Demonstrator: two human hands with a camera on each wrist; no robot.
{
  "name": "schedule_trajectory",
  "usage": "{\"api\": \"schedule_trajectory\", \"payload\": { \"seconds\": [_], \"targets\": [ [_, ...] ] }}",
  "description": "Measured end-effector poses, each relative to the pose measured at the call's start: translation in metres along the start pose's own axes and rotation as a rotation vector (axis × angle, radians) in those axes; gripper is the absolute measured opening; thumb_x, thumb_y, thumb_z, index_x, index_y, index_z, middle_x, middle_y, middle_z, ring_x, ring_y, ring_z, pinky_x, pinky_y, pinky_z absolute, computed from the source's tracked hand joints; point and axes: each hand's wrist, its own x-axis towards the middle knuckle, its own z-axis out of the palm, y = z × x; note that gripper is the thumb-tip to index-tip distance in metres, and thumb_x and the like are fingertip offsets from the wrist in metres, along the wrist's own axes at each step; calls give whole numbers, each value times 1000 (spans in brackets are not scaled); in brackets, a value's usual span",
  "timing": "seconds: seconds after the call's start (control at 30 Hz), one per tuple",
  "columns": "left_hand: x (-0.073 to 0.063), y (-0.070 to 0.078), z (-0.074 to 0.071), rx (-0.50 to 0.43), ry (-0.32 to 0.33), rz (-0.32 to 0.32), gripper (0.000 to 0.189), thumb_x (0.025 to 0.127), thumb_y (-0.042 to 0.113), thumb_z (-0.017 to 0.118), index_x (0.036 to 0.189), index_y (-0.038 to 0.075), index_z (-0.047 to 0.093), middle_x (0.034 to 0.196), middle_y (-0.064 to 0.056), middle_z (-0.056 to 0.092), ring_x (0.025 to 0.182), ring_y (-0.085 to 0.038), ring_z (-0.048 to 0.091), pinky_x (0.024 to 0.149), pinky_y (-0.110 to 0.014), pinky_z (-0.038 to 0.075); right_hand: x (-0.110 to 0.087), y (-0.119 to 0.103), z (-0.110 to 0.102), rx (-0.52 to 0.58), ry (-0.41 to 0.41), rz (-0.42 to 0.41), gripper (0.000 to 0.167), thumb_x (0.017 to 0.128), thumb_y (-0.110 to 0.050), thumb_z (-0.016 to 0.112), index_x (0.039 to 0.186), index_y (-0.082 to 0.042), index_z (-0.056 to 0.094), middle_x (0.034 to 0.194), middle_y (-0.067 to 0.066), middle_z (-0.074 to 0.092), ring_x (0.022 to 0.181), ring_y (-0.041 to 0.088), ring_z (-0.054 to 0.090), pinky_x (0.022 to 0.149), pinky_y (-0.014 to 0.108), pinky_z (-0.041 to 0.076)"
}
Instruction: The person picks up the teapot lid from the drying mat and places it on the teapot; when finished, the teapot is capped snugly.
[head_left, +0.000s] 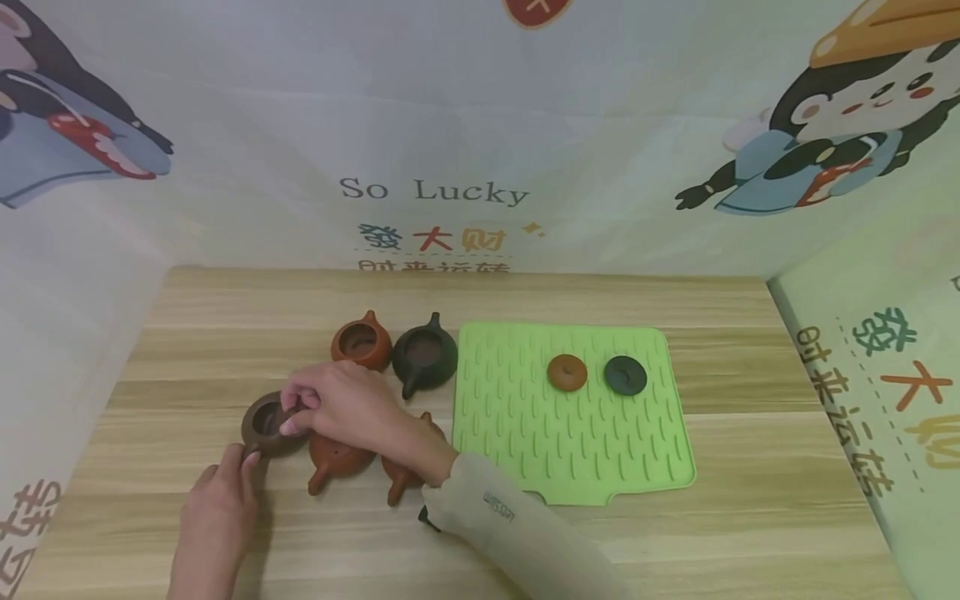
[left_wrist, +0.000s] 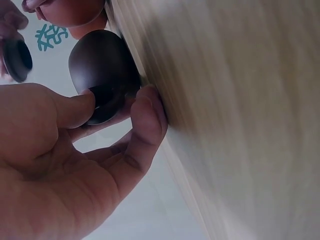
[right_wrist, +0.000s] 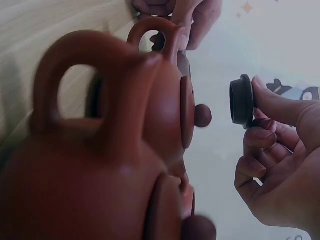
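My left hand (head_left: 217,517) pinches the handle of a dark brown teapot (head_left: 279,447) at the left of the table. The teapot's top is uncovered. Between the thumb and fingers of my right hand (head_left: 352,408) is a dark lid (right_wrist: 241,101), held clear of the teapot in the right wrist view. Below that hand and forearm are two reddish-brown teapots, one near the left (head_left: 337,458) and one by the sleeve (head_left: 400,482), both partly hidden. In the right wrist view the reddish teapots (right_wrist: 160,107) wear their lids.
Behind the hands stand a lidless orange-brown teapot (head_left: 382,348) and a lidless black teapot (head_left: 442,371). A green mat (head_left: 510,425) to the right bears an orange-brown lid (head_left: 567,372) and a black lid (head_left: 626,376). Printed cloth (head_left: 600,125) walls the table at the back and sides.
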Motion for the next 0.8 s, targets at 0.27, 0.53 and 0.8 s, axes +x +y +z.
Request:
{"api": "schedule_trajectory", "payload": {
  "seconds": [0.27, 0.53, 0.8],
  "targets": [
    [4, -20, 14, 1, 12, 13, 36, 121, 30, 39, 125, -2, 57, 79, -20, 62, 66, -37, 64, 52, -50, 51, 22, -11, 14, -112, -19, 113, 20, 92, -48, 88, 102, -33, 78, 81, -22, 64, 74, -7, 51, 62, 15, 38],
    [4, -15, 12, -3, 60, 39, 35, 121, 30, 41, 120, -1, 57, 72, -17, 58, 60, -35, 59, 50, -50, 46, 36, -17, 28, -200, -31, 130, 20, 91, -52, 87, 102, -38, 79, 87, -28, 68, 76, -7, 50, 62, 15, 36],
    [2, -19, 15, 8, 52, 6, 26, 120, 24, 46, 119, 1, 58, 74, -15, 59, 60, -32, 58, 50, -46, 45, 43, -18, 35, -252, -62, 124, 19, 93, -52, 86, 100, -38, 77, 84, -26, 63, 71, -6, 48, 58, 16, 37]
  ]
}}
